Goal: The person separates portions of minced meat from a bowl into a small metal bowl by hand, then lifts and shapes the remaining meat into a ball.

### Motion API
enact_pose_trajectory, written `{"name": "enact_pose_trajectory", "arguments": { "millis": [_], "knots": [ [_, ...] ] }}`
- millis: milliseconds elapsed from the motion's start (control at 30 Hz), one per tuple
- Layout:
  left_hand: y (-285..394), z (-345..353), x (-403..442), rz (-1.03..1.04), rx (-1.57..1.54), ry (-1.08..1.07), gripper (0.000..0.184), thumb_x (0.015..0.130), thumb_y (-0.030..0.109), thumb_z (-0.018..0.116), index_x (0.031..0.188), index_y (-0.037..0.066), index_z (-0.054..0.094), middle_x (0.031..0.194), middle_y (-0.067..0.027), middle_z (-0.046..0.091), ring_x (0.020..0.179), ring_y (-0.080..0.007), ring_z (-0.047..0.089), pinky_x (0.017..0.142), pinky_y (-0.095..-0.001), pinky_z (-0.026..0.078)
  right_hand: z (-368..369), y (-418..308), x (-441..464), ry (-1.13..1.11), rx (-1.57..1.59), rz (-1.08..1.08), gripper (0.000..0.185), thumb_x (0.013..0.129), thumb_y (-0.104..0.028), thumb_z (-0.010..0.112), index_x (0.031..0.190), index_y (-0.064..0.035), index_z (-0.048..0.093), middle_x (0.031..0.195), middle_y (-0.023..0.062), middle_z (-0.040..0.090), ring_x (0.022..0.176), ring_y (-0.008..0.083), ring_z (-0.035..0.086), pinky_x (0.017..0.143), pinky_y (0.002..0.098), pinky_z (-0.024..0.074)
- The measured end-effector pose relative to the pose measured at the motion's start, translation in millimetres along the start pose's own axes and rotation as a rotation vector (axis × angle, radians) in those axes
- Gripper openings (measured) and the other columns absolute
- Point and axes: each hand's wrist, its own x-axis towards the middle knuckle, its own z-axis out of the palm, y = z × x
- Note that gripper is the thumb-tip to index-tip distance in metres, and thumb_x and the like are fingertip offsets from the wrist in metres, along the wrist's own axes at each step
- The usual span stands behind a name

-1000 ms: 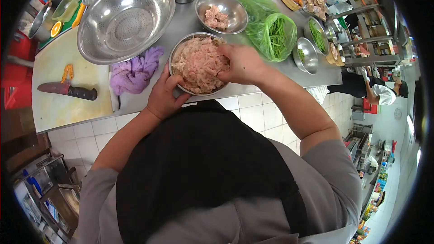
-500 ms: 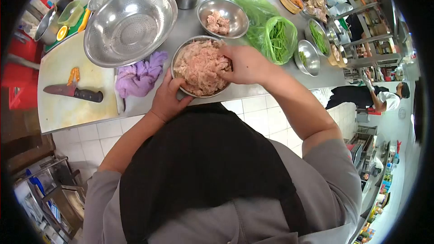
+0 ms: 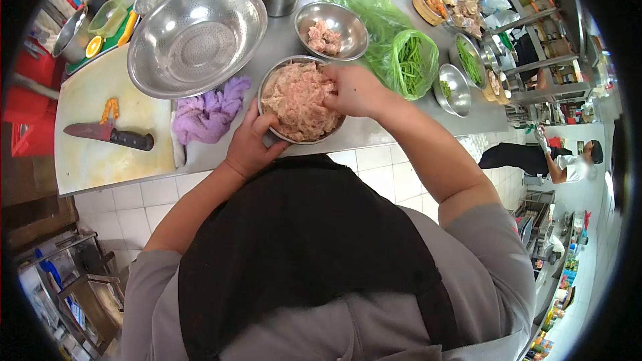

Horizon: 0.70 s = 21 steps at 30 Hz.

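A metal bowl [image 3: 332, 132] heaped with pale pink minced meat [image 3: 297, 103] sits at the table's front edge. My left hand [image 3: 253, 142] grips its lower left rim, thumb toward me. On the right side of the bowl, my right hand [image 3: 354, 90] has its fingers curled into the meat; their tips are partly hidden there. Just behind stands a smaller metal bowl [image 3: 351, 30] with a few lumps of meat. A crumpled purple cloth [image 3: 208, 113] lies left of my left hand, below a large metal colander [image 3: 197, 47].
A knife [image 3: 110, 136] rests on the cutting board [image 3: 87, 167] at left. To the right are a green plastic bag [image 3: 411, 60] of green vegetables, a small metal bowl [image 3: 457, 97] and a tray of meat pieces [image 3: 461, 0]. Another person [image 3: 535, 160] stands at far right.
My right hand has shifted slightly up within the meat, its fingers still curled. My left hand keeps its hold on the bowl. The view has moved a little.
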Motion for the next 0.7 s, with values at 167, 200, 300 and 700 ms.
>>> {"name": "enact_pose_trajectory", "arguments": {
  "millis": [167,200,300,700],
  "knots": [
    [-5.4,3.2,-1.2,0.022,0.028,0.008,0.047,0.072,0.022,0.088,0.104,0.013,0.055,0.149,-0.0295,0.041,0.118,-0.0479,0.059,0.094,-0.0448,0.055,-14.6,15.8,3.2,-0.153,0.191,0.030,0.042,0.076,-0.014,0.076,0.115,-0.0020,0.068,0.102,0.0195,0.074,0.098,0.0327,0.071,0.087,0.0396,0.0562],
    [-4.7,2.7,-0.8,0.006,0.018,0.002,0.046,0.072,0.022,0.088,0.104,0.013,0.055,0.149,-0.0295,0.041,0.118,-0.0478,0.059,0.094,-0.0447,0.055,-17.0,10.7,-0.1,-0.091,0.125,-0.001,0.043,0.076,-0.014,0.076,0.117,-0.0029,0.068,0.103,0.0196,0.074,0.098,0.0328,0.071,0.088,0.0391,0.0563],
    [-2.0,1.5,-0.8,-0.022,-0.017,-0.005,0.045,0.072,0.020,0.088,0.102,0.012,0.055,0.148,-0.0295,0.042,0.120,-0.0478,0.058,0.095,-0.0446,0.054,-16.0,-7.5,-10.6,0.029,-0.038,-0.057,0.046,0.076,-0.014,0.076,0.120,-0.0050,0.069,0.104,0.0197,0.073,0.097,0.0335,0.072,0.088,0.0384,0.0565],
    [2.7,-0.3,2.3,0.002,-0.027,0.001,0.046,0.071,0.018,0.088,0.101,0.011,0.054,0.147,-0.0293,0.042,0.122,-0.0494,0.056,0.097,-0.0463,0.053,-4.6,18.3,14.6,-0.003,0.135,0.015,0.037,0.080,-0.017,0.074,0.114,-0.0035,0.071,0.092,0.0151,0.074,0.085,0.0273,0.074,0.073,0.0382,0.0580]
  ]
}}
